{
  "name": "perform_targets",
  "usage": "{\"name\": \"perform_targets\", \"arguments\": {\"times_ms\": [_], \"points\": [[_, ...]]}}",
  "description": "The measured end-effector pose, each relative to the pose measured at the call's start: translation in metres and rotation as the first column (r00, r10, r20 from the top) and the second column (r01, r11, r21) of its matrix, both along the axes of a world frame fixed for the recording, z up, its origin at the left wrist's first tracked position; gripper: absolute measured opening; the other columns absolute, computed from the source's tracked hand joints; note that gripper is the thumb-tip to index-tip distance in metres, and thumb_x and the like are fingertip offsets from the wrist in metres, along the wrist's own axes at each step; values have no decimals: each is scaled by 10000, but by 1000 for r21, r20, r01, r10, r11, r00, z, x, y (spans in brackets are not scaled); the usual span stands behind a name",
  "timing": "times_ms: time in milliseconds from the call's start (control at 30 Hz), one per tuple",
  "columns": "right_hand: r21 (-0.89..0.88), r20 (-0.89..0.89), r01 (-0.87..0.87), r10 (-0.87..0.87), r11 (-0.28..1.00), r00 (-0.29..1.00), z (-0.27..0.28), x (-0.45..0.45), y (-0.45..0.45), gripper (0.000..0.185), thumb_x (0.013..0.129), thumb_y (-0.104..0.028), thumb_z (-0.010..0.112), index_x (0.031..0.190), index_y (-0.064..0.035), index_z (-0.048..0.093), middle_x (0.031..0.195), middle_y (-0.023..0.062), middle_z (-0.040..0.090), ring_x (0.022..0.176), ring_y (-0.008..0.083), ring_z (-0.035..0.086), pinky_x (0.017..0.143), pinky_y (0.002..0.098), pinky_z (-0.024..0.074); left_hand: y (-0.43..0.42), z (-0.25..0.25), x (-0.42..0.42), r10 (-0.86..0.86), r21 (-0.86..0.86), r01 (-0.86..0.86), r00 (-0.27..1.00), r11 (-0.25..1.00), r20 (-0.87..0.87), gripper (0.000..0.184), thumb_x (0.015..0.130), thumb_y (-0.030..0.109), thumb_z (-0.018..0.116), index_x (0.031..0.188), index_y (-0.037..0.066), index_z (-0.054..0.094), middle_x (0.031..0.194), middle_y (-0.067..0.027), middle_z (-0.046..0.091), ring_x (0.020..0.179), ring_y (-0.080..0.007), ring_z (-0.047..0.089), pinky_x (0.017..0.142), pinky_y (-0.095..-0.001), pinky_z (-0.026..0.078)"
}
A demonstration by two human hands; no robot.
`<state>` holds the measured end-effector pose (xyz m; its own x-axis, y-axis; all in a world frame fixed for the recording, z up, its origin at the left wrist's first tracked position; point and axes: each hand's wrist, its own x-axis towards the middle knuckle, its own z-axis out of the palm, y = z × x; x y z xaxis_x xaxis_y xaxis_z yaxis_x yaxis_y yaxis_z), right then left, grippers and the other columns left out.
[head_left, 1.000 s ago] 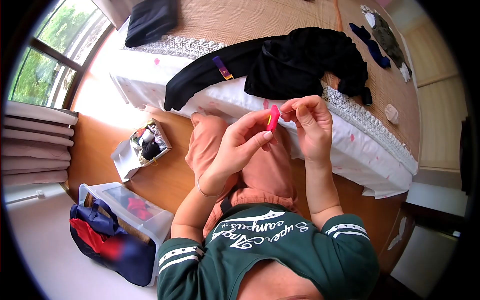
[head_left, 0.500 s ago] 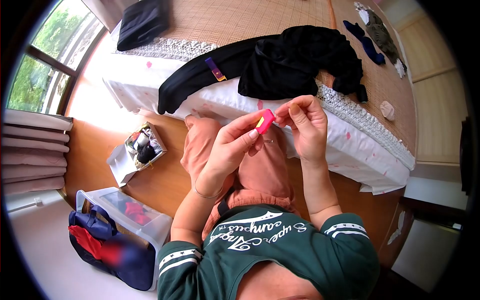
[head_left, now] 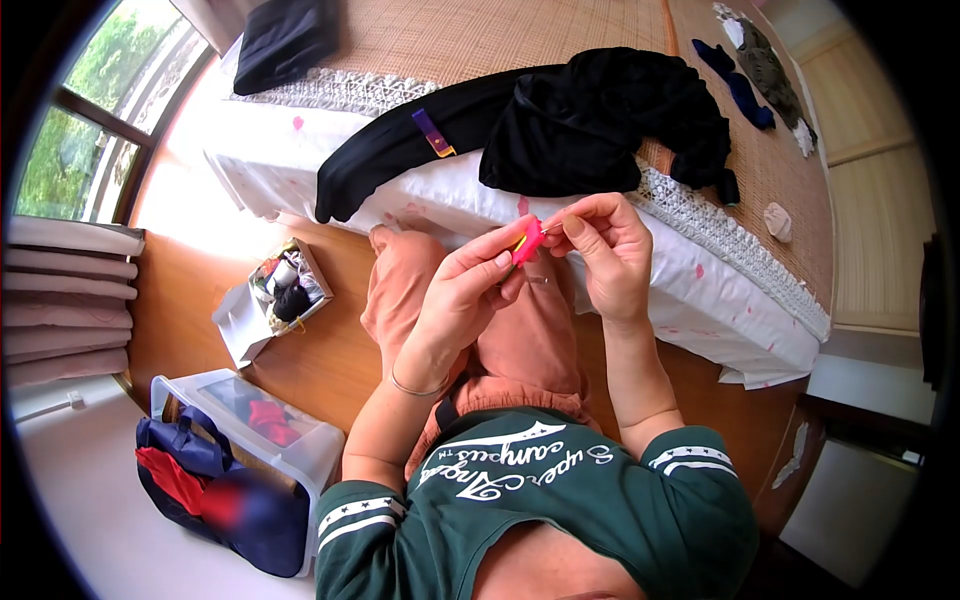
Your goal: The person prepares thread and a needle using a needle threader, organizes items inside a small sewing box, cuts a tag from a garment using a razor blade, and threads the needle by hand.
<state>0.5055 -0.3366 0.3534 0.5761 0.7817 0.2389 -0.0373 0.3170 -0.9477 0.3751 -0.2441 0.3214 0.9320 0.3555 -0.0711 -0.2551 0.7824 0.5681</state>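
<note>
My left hand (head_left: 470, 272) holds a small bright-pink piece (head_left: 528, 244) with a yellow patch, pinched between thumb and fingers above my knees. My right hand (head_left: 607, 250) is closed in a pinch at its upper right end. Between the right thumb and forefinger is a thin, light sliver (head_left: 553, 228), which looks like a needle and reaches the pink piece. Whether it sits inside that piece I cannot tell. Just beyond my hands, black clothing (head_left: 600, 120) lies crumpled along the bed's edge, with a purple and yellow strip (head_left: 433, 134) on it.
The bed (head_left: 480, 40) has a woven mat and white lace border. Dark blue socks (head_left: 735, 85) and a beige cloth (head_left: 777, 222) lie at its right. On the floor at left stand an open white box (head_left: 245, 328) of sewing odds and ends and a clear plastic bin (head_left: 320, 440) beside a navy bag (head_left: 265, 520).
My right fingers have tilted slightly, and the thin sliver now shows between them and the pink piece. The pink piece has turned a little in my left hand.
</note>
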Motion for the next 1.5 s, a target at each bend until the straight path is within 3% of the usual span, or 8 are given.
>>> {"name": "perform_targets", "arguments": {"times_ms": [167, 333, 433, 700, 800, 967, 1067, 1500], "points": [[-24, 48, 19, -18, 1000, 999, 0, -1, 1, 48, 837, -26, 530, 874, 2, 519, 803, 94, 616, 726, 121, 604, 677, 227, 502, -3, 2, -1, 20, 29, -19, 999, 999, -43, 443, 835, 84, 500, 1249, -28, 389, 884, -24, 517, 613, -58, 366, 529, -160, 283], [-53, 55, 7, -4, 999, 998, -3, -1, 2, 37, 837, -11, 520, 869, 7, 515, 807, 94, 614, 729, 129, 605, 682, 232, 503, -1, 6, -4, 12, 126, 6, 990, 992, -142, 300, 852, 138, 521, 1118, -1, 515, 780, 41, 513, 605, -20, 372, 531, -147, 286], [-53, 40, -16, 18, 998, 999, -3, 0, 2, 33, 837, -3, 515, 867, 9, 513, 805, 94, 613, 732, 133, 605, 685, 236, 502, 0, 7, -5, -19, 117, 37, 988, 992, -154, 295, 852, 136, 518, 1092, -33, 495, 825, -3, 516, 609, -34, 369, 522, -140, 279], [-121, 35, -71, 76, 990, 997, -3, 6, -1, 31, 828, 4, 523, 858, 7, 530, 797, 82, 612, 741, 120, 595, 698, 230, 492, 4, 3, -8, -60, 144, 88, 981, 986, -186, 294, 852, 152, 525, 1092, -17, 501, 820, -4, 516, 608, -30, 376, 517, -137, 280], [-132, -16, -133, 132, 982, 991, -2, 10, -1, 34, 818, 7, 537, 849, 6, 549, 788, 62, 606, 734, 100, 580, 687, 211, 478, 6, 5, -8, -71, 168, 106, 976, 980, -205, 288, 850, 151, 528, 1089, -8, 507, 812, 0, 512, 610, -25, 375, 514, -137, 279], [-216, 54, -212, 228, 953, 972, -5, 18, 1, 11, 783, -2, 577, 794, -1, 576, 731, -4, 553, 641, 41, 484, 577, 168, 400, 7, 6, -8, -86, 187, 127, 973, 974, -214, 269, 850, 151, 531, 1081, 13, 517, 800, 10, 505, 618, -17, 375, 504, -135, 267], [-246, 45, -218, 236, 944, 971, -4, 18, 1, 6, 782, -9, 578, 781, -3, 575, 714, -13, 537, 618, 37, 460, 551, 168, 382, 7, 7, -10, -106, 179, 154, 962, 972, -251, 218, 847, 178, 543, 1022, 49, 562, 772, 55, 504, 615, 1, 362, 521, -135, 273], [-272, 3, -237, 247, 933, 969, -11, 19, 1, 10, 782, -8, 583, 782, 0, 578, 713, -9, 546, 600, 36, 470, 541, 166, 390, 6, 2, -9, -38, 268, 118, 958, 956, -285, 161, 860, 132, 509, 959, 9, 542, 782, -37, 572, 494, -21, 351, 428, -151, 240]]}}
